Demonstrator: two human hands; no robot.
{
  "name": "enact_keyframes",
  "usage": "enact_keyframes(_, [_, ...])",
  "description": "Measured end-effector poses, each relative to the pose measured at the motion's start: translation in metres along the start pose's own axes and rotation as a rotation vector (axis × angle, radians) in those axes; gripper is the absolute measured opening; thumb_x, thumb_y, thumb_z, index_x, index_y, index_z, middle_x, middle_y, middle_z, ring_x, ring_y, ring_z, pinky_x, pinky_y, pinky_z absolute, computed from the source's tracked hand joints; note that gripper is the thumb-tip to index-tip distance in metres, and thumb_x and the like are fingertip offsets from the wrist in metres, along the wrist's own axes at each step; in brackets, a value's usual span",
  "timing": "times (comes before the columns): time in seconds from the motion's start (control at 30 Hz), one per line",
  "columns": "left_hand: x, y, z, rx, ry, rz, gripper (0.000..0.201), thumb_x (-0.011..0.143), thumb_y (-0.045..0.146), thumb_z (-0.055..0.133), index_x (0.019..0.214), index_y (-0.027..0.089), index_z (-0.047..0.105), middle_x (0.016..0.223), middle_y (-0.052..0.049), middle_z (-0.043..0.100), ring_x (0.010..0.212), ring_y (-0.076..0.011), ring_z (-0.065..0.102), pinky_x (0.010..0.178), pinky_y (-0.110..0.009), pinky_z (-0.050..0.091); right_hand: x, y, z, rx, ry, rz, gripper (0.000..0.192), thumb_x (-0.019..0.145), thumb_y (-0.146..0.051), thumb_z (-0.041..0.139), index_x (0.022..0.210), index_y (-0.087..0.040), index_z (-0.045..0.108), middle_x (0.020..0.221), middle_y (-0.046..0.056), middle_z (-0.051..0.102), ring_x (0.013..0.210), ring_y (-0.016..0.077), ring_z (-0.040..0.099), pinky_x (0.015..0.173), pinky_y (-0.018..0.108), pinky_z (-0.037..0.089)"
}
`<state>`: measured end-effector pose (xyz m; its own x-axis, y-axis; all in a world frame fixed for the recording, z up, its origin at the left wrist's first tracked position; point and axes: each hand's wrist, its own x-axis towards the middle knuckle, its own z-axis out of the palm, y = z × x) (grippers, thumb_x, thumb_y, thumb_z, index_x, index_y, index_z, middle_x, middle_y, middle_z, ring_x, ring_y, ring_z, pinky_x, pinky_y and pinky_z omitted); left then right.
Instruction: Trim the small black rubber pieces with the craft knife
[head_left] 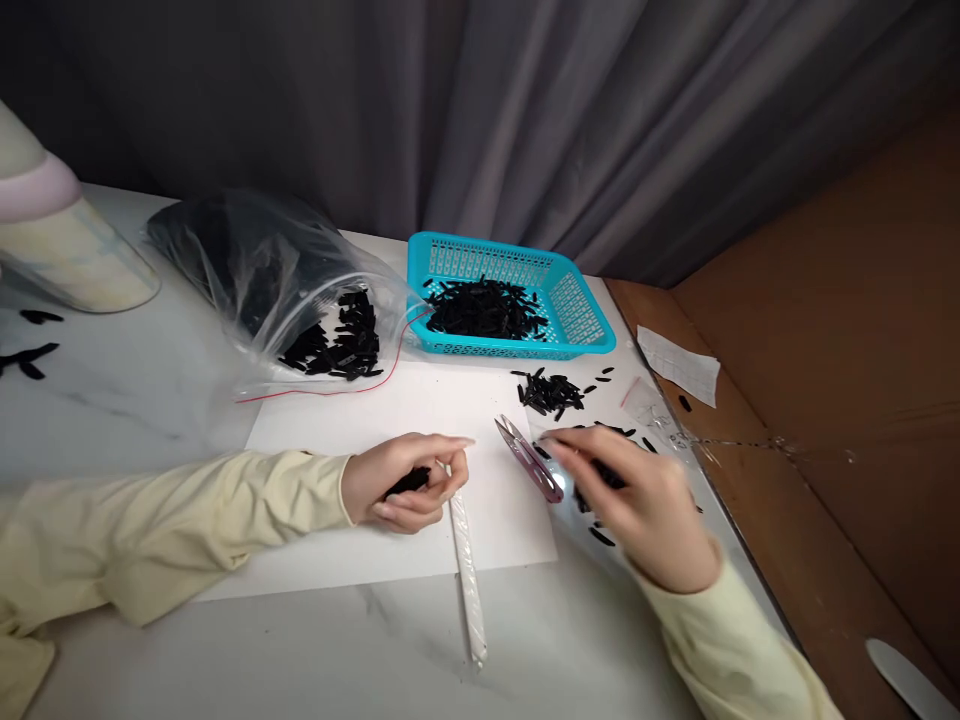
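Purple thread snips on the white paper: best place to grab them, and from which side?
Grip the purple thread snips at the rounded handle end near the right hand, coming from the right. The pointed silver tips face up-left toward the turquoise plastic basket, so that side stays clear of fingers.

text: none legible | labels: none | numbers: none

The basket (pixel 581 310) is bright turquoise with a lattice of small holes, and the pieces (pixel 484 308) heaped in it are black. The bag (pixel 255 270) is clear with a thin red line along its edge. The sheet (pixel 420 420) is plain white on a white counter (pixel 112 400) with faint grey veining. Both sleeves (pixel 187 510) are pale yellow. The snips (pixel 529 460) are purple. The curtain (pixel 525 110) is grey.
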<state>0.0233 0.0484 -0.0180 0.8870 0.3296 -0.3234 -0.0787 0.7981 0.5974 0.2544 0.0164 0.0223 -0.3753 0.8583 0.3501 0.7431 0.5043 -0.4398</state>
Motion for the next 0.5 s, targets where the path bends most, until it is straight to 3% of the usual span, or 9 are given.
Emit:
enact_keyframes(0.13, [0.002,0.005,-0.005,-0.22,-0.019,-0.025,0.045,0.089,0.04,0.029,0.06,0.015,0.052,0.036,0.005,0.03,0.027,-0.0047,0.018,0.021,-0.011,0.013,-0.005,0.057,-0.029,-0.428,-0.037,0.119,0.028,0.084,-0.027,0.046,0.083,-0.014,0.07,0.077,0.011,0.071,0.066,0.0251,0.066,0.059,0.036,0.052])
enact_keyframes(0.27, [0.0,0.004,0.001,-0.357,0.118,0.013,0.042,0.087,0.039,0.033,0.061,0.012,0.053,0.045,-0.001,0.044,0.035,-0.0099,0.042,0.023,-0.013,0.024,-0.01,0.09,-0.036,-0.464,-0.197,0.12,0.028,0.081,-0.026,0.045,0.084,-0.016,0.071,0.08,0.01,0.072,0.073,0.0269,0.067,0.063,0.039,0.054])
enact_keyframes(0.33, [-0.001,0.003,0.005,-0.439,0.224,0.042,0.04,0.087,0.037,0.035,0.065,0.01,0.054,0.052,-0.005,0.052,0.05,-0.0149,0.056,0.032,-0.017,0.04,-0.006,0.081,-0.037,-0.481,-0.172,0.086,0.028,0.082,-0.026,0.044,0.09,-0.015,0.069,0.085,0.011,0.072,0.079,0.0282,0.066,0.064,0.04,0.054])
enact_keyframes(0.4, [-0.001,0.002,0.008,-0.517,0.28,0.079,0.039,0.088,0.034,0.035,0.071,0.008,0.057,0.06,-0.009,0.059,0.067,-0.0204,0.064,0.051,-0.024,0.051,0.003,0.055,-0.035,-0.462,-0.092,0.02,0.027,0.084,-0.025,0.043,0.095,-0.016,0.066,0.088,0.012,0.07,0.082,0.0277,0.064,0.065,0.039,0.053])
enact_keyframes(0.5, [-0.001,0.001,0.01,-0.591,0.26,0.13,0.042,0.089,0.034,0.033,0.082,0.002,0.059,0.079,-0.017,0.065,0.089,-0.0261,0.064,0.076,-0.031,0.051,0.017,-0.003,-0.022,-0.23,-0.08,-0.179,0.018,0.087,-0.019,0.047,0.096,-0.018,0.063,0.089,0.01,0.067,0.082,0.0224,0.062,0.069,0.034,0.051])
